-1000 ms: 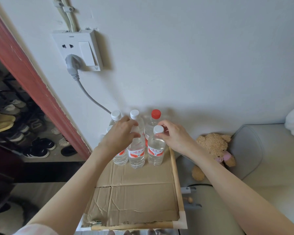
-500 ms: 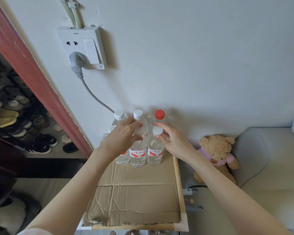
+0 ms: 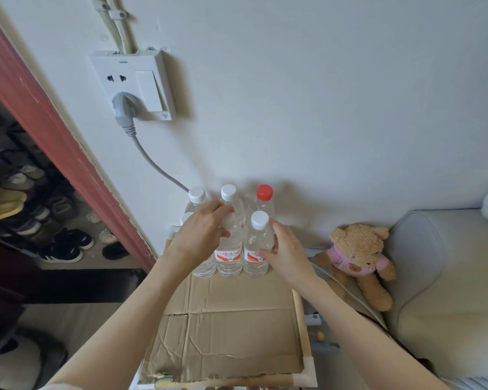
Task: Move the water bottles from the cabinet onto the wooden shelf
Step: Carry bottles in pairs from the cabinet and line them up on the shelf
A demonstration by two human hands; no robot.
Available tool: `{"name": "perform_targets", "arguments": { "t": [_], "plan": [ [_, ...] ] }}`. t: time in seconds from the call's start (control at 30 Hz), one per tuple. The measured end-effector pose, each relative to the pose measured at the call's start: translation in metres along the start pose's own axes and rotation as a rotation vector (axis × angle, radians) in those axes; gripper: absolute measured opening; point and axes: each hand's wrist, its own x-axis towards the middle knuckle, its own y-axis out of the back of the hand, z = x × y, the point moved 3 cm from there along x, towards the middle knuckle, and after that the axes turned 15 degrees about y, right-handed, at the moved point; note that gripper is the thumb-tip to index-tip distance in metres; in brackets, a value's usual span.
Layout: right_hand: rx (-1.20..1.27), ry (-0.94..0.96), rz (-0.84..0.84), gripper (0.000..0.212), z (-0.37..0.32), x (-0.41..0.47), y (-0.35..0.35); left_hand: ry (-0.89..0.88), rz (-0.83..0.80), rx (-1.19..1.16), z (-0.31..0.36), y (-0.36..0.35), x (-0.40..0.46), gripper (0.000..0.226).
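Bottles clustered at the wall end of the wooden shelf (image 3: 301,313)

Left hand (image 3: 200,235) grips the middle bottle (image 3: 229,257); right hand (image 3: 286,250) wraps the front right bottle (image 3: 256,249).

Wooden shelf (image 3: 301,313) w/ cardboard sheet (image 3: 231,327) on top; water bottles (image 3: 228,249) upright at back.

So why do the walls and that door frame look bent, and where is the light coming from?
Head view: the wide-angle lens bows straight lines, so the red-brown door frame leans and curves. Soft shadows fall to the right of the white wall socket plate and behind the clear plastic water bottles, suggesting diffuse light from the left front. The dark shoe rack area is dim and murky. No strong glare.
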Motion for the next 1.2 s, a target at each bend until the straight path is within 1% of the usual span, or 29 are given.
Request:
{"name": "perform_targets", "arguments": {
  "t": [0.1,0.2,0.27,0.33,0.4,0.43,0.47,0.53,0.63,0.7,0.83,0.87,0.97,1.1,1.2],
  "plan": [
    [0.006,-0.011,0.009,0.069,0.001,-0.002,-0.002,-0.039,0.033,0.033,-0.002,-0.001,0.003,0.041],
    [0.035,-0.035,0.033,0.071,0.004,-0.005,-0.003,-0.134,0.067,0.096,-0.002,-0.006,0.001,0.055],
    [0.073,-0.062,0.058,0.073,0.007,-0.009,-0.005,-0.146,0.129,0.097,-0.002,-0.008,-0.005,0.063],
    [0.103,-0.088,0.077,0.074,0.011,-0.015,-0.008,-0.131,0.22,0.03,0.002,-0.007,-0.019,0.057],
    [0.118,-0.118,0.089,0.069,0.014,-0.021,-0.012,-0.125,0.302,-0.037,0.006,-0.012,-0.039,0.043],
    [0.13,-0.133,0.097,0.066,0.016,-0.024,-0.015,-0.132,0.309,-0.063,0.006,-0.019,-0.05,0.037],
    [0.143,-0.148,0.103,0.064,0.018,-0.027,-0.019,-0.135,0.29,-0.083,0.005,-0.03,-0.062,0.035],
    [0.156,-0.182,0.088,0.062,0.023,-0.03,-0.027,-0.09,0.201,-0.091,-0.005,-0.056,-0.084,0.039],
    [0.134,-0.213,0.034,0.067,0.033,-0.033,-0.035,0.036,0.042,-0.103,-0.028,-0.092,-0.104,0.055],
    [0.128,-0.234,0.009,0.071,0.034,-0.034,-0.039,0.068,-0.017,-0.113,-0.037,-0.106,-0.109,0.069],
    [0.177,-0.237,0.05,0.054,0.027,-0.032,-0.039,0.058,-0.07,-0.201,-0.038,-0.115,-0.101,0.074],
    [0.172,-0.234,0.063,0.053,0.024,-0.031,-0.037,0.062,-0.081,-0.226,-0.037,-0.116,-0.1,0.075],
    [0.176,-0.235,0.084,0.055,0.018,-0.031,-0.035,0.075,-0.104,-0.305,-0.036,-0.119,-0.099,0.074],
    [0.125,-0.253,0.059,0.055,0.016,-0.031,-0.036,0.061,-0.127,-0.371,-0.038,-0.118,-0.1,0.072],
    [0.181,-0.282,0.056,0.056,0.021,-0.033,-0.043,0.108,-0.104,-0.435,-0.042,-0.11,-0.099,0.065]
  ]
}}
